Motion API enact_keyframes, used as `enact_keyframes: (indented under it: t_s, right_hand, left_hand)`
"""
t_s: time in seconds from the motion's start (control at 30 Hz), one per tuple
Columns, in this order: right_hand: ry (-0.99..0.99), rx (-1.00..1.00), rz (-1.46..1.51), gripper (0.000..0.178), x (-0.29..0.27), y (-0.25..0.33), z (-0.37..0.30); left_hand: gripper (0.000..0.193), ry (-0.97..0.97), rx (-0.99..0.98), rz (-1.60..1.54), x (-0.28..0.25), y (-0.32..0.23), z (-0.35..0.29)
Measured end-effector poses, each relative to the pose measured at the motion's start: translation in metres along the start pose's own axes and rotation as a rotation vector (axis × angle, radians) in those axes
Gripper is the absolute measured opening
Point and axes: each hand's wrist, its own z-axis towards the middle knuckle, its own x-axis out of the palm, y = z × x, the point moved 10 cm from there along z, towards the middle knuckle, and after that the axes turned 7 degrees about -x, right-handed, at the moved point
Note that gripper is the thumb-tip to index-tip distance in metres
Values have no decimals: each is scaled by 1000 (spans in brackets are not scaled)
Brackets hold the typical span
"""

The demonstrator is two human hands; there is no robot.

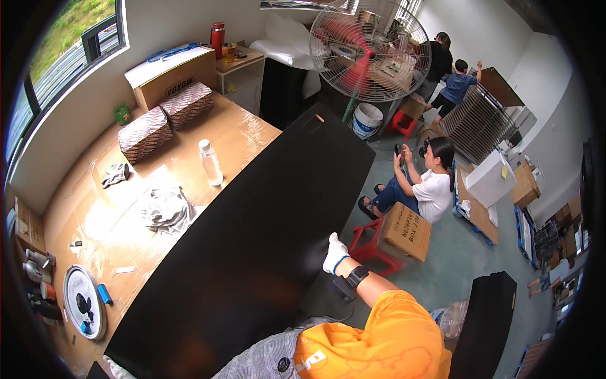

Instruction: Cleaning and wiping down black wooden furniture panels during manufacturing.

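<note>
A long black panel [252, 246] stretches diagonally in front of me, from the lower left toward the fan, with a small slot near its far end. My right hand [335, 255], in a white glove with a blue cuff, is closed at the panel's right edge; part of its fingers is hidden. A dark band circles that wrist. Only a bit of white glove on my left hand [118, 368] shows, beside the panel's near left end. Its fingers cannot be made out.
Left, a cardboard-covered table [120, 234] bears a bottle [210, 163], cloths [168, 210], wrapped boxes [145, 134] and a round lid [84, 302]. A large fan [370, 50] stands ahead. Right, a seated person [432, 189] holds a phone near a carton [404, 232] on a red stool.
</note>
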Motion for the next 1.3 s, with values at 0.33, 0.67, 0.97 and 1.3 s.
enact_keyframes:
  t_s: [0.33, 0.67, 0.97, 1.3]
  right_hand:
    - [-120, 277, 360, 56, 0, -9, -32]
    - [-157, 281, 617, 41, 12, -28, 1]
    - [-124, 33, 97, 49, 15, -56, 59]
    - [-489, -925, -592, 65, 23, 116, -90]
  left_hand:
    - [58, 148, -156, 73, -1, 105, 59]
    - [70, 176, -24, 690, 41, 89, 51]
    - [58, -15, 29, 1128, 54, 37, 23]
    - [58, 104, 711, 1030, 182, -44, -132]
